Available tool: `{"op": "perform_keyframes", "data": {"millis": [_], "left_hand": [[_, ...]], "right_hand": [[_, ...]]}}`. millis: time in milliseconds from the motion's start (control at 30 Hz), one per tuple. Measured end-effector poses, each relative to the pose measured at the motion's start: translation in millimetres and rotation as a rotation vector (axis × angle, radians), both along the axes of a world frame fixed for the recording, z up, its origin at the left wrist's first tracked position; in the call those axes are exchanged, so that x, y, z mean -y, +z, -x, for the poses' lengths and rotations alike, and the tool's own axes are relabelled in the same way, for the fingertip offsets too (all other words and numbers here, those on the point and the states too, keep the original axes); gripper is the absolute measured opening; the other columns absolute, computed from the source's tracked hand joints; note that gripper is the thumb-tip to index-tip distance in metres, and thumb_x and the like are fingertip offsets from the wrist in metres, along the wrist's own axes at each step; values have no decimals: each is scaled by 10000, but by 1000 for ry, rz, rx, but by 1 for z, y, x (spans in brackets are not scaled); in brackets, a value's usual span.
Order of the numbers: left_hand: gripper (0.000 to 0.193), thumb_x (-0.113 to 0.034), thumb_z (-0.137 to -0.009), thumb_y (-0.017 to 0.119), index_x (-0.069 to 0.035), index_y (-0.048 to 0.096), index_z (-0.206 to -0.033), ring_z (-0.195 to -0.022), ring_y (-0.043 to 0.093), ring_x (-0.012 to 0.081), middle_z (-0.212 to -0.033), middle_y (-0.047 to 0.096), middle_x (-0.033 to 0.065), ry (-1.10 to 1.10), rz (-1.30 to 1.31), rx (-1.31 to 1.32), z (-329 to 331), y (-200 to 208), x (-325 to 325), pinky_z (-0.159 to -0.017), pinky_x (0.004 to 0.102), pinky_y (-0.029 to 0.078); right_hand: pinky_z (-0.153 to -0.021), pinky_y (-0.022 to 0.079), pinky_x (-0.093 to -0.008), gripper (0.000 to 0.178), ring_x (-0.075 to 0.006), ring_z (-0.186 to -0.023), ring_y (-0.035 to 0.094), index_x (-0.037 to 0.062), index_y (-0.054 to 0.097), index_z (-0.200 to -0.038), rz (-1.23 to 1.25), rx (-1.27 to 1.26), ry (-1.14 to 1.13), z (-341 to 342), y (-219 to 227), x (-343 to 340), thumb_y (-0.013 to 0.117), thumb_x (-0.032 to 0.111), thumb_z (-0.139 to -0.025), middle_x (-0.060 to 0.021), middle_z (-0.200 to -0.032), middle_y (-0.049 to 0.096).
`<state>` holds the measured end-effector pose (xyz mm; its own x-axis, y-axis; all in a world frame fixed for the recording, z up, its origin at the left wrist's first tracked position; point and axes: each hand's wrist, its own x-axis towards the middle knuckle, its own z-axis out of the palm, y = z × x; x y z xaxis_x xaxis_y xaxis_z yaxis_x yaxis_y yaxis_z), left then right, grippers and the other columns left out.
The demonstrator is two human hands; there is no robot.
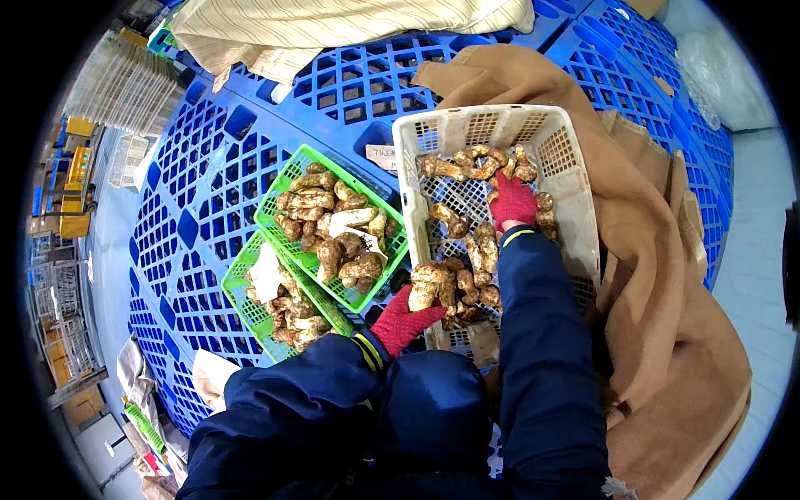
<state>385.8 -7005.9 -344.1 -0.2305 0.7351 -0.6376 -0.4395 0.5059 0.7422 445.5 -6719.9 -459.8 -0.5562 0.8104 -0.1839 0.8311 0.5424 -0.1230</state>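
Both my hands wear red knitted gloves. A white plastic crate (577, 204) with lattice walls holds several brown-and-cream thick-stemmed mushrooms (482, 254), in loose groups along its far side, middle and near left. My left hand (407, 321) is at the crate's near left side, thumb and fingers closed around a large mushroom (423, 285). Reaching into the crate, my right hand (512, 202) has its fingers curled at a mushroom, mostly hidden by the glove. Left of the crate, a green basket (275, 223) is heaped with mushrooms and has a white paper tag (367, 239) on top.
A second green basket (242, 287) of mushrooms, with white paper, sits partly under the first. Everything rests on blue plastic pallets (200, 208). Brown cloth (658, 308) drapes along the right, and a striped cream cloth (333, 25) lies at the far side. Shelving stands at left.
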Motion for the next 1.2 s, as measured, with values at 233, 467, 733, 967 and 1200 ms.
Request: {"op": "perform_keyframes", "data": {"millis": [233,467,733,967,1200], "left_hand": [[410,-143,-764,682,-75,482,-1115,-789,534,94,-908,568,-7,58,-92,-11,-3,1,-2,-688,259,452],[417,-172,-746,701,-50,503,-1092,-828,535,107,-923,575,20,-7,20,-176,-3,-4,5,-715,268,452],[361,-174,-699,716,-42,549,-991,-699,576,145,-798,605,53,-313,-43,-328,136,5,21,-643,290,476],[667,-205,-607,757,37,468,-1158,-953,565,273,-1054,572,180,156,190,-797,254,-39,99,-803,360,457],[688,-219,-616,735,21,447,-1193,-1072,475,369,-1140,500,239,339,-9,-978,222,-91,54,-926,393,383]], "right_hand": [[-688,458,-460,359,-335,-831,591,179,577,-972,9,52,79,13,9,-2,597,416,-703,-119,-872,625],[-599,448,-463,289,-319,-759,604,149,567,-873,-144,61,-30,5,31,42,651,340,-673,-126,-779,622],[-738,482,-334,425,-250,-802,597,40,544,-1124,699,-595,181,-16,83,100,642,196,-740,-160,-978,600],[-739,474,-377,753,-325,-869,589,24,287,-1326,506,-209,509,56,147,155,636,313,-725,-213,-1013,576],[-473,446,-420,554,-342,-549,573,-21,227,-1332,-168,68,413,77,83,170,400,139,-830,-189,-641,577]]}}
